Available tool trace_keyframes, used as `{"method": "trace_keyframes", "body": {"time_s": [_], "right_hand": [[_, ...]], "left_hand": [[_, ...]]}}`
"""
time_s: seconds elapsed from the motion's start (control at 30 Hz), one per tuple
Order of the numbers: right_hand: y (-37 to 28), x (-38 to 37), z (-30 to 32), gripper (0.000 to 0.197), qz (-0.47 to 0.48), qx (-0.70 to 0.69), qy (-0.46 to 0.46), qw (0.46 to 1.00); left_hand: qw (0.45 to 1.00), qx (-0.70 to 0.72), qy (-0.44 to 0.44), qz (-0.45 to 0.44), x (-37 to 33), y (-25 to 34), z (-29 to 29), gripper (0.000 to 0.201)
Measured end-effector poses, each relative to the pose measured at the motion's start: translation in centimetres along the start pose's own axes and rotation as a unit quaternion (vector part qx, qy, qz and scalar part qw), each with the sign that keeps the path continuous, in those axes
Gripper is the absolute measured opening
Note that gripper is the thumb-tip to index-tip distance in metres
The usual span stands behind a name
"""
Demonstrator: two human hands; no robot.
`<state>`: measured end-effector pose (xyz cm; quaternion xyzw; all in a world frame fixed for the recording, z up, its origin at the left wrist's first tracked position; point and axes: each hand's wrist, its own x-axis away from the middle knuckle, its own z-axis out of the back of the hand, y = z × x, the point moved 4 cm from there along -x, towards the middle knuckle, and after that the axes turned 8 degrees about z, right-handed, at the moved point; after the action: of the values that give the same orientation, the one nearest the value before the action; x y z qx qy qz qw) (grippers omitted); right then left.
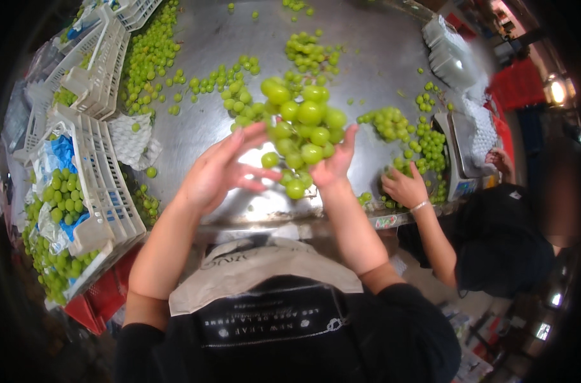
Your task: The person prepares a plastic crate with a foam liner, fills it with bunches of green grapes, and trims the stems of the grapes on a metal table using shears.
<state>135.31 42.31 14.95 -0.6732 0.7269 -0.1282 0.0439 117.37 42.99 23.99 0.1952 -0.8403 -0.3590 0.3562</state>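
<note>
A bunch of green grapes [306,124] is raised above the metal table [194,38], close to me. My right hand [336,159] has it from the right side, thumb up beside the berries and the other fingers hidden behind them. To its left, my left hand [223,166] is open with fingers spread. Its fingertips reach the bunch's left edge; whether they touch it I cannot tell. Beyond the bunch, more green grapes [306,51] lie on the table, partly covered by the raised bunch.
White plastic crates [105,185] with grapes line the left side, next to white foam netting [134,137]. Loose grapes [150,57] spread along the far left. On the right, a co-worker's hand [405,188] touches grapes beside a scale [463,143]. Clear plastic boxes [450,57] stand behind.
</note>
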Motion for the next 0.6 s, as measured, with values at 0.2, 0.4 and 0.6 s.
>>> {"method": "trace_keyframes", "body": {"time_s": [0.2,0.4,0.6], "right_hand": [[-1.6,1.5,-2.6,0.077,0.005,0.114,-0.203,0.973],[-0.7,4.1,-1.4,0.054,-0.063,-0.106,-0.090,0.988],[0.5,7.5,-4.1,0.035,-0.244,-0.177,-0.130,0.945]], "left_hand": [[0.969,-0.175,0.096,-0.143,0.3,0.4,-0.1,0.056],[0.931,-0.193,0.059,-0.305,1.1,0.6,-4.2,0.063],[0.866,-0.244,0.087,-0.428,2.7,1.6,-5.9,0.050]]}}
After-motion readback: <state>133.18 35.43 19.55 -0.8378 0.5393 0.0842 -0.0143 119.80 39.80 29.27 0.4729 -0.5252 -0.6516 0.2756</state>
